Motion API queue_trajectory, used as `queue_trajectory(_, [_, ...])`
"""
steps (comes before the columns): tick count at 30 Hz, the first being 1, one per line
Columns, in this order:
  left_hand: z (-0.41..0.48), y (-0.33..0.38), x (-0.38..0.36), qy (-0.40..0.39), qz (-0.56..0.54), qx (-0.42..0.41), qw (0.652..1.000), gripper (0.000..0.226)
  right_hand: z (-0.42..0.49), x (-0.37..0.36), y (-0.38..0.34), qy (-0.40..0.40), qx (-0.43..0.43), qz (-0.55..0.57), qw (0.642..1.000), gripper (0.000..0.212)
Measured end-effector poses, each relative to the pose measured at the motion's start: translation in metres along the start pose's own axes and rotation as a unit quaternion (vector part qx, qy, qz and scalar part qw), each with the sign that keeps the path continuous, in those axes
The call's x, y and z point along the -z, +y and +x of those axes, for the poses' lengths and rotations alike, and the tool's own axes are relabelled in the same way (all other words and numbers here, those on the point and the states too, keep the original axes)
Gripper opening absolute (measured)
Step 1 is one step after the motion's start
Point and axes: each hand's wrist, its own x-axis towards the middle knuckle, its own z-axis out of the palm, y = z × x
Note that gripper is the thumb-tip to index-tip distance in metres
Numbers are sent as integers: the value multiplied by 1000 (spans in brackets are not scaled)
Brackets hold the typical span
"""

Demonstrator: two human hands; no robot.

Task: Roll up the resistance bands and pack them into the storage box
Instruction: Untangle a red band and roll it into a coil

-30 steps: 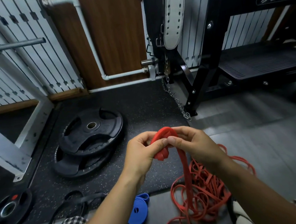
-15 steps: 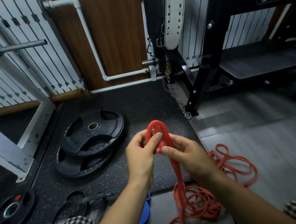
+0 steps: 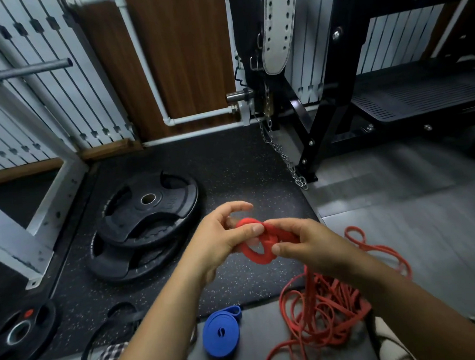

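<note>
A red resistance band is partly wound into a small coil (image 3: 256, 251) held in mid-air over the black mat. My left hand (image 3: 223, 239) pinches the coil's left side with thumb and fingers. My right hand (image 3: 308, 245) grips its right side, and the band's loose tail drops from under that hand. The tail runs down into a tangled pile of red bands (image 3: 324, 314) on the floor. A rolled blue band (image 3: 222, 335) lies flat at the bottom centre. No storage box is in view.
Stacked black weight plates (image 3: 149, 219) lie on the speckled mat at left, a smaller plate (image 3: 19, 333) at bottom left. Loose black bands (image 3: 111, 326) lie beside it. A black rack (image 3: 320, 134) with chain and hanging white belt stands behind, a white frame (image 3: 54, 192) at left.
The coil has turned from upright to lying flat between my hands and has grown. Both hands have dropped slightly, and my left thumb now presses across the coil's top.
</note>
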Motion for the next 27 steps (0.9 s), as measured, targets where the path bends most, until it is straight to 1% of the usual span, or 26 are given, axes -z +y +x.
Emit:
queue_trajectory(2, [0, -1, 1, -18, 64, -21, 998, 25, -1, 0, 2, -6, -5, -94, 996, 41])
queue_trajectory(4, [1, -3, 0, -18, 105, -43, 993, 21, 0, -1, 7, 10, -8, -147, 989, 45])
queue_trajectory(8, [2, -2, -5, 42, 101, -88, 990, 24, -1, -3, 9, 79, -1, -126, 989, 50])
queue_trajectory(9, [2, -2, -6, 57, 100, -100, 988, 24, -1, -3, 10, 98, -3, -103, 990, 49])
queue_trajectory(11, [2, -1, -7, 79, 84, -117, 986, 23, -1, -2, 9, 115, -3, -17, 993, 44])
queue_trajectory(14, [1, 0, -8, 89, 4, -126, 988, 22, -2, 1, 6, 104, 17, 91, 990, 33])
queue_trajectory(18, [2, 2, -7, 99, -117, -121, 981, 20, -1, 1, 6, 99, 20, 157, 982, 33])
queue_trajectory(20, [3, 2, -8, 108, -168, -112, 973, 20, 0, -1, 4, 115, 30, 183, 976, 31])
queue_trajectory(22, [2, 0, -14, 108, -233, -85, 963, 23, 0, -2, 2, 138, 46, 223, 964, 29])
queue_trajectory(24, [2, -3, -22, 101, -306, -54, 945, 24, 0, -2, 0, 142, 59, 259, 954, 28])
queue_trajectory(27, [0, -5, -30, 65, -373, -26, 925, 22, 0, 4, -4, 137, 64, 262, 953, 25])
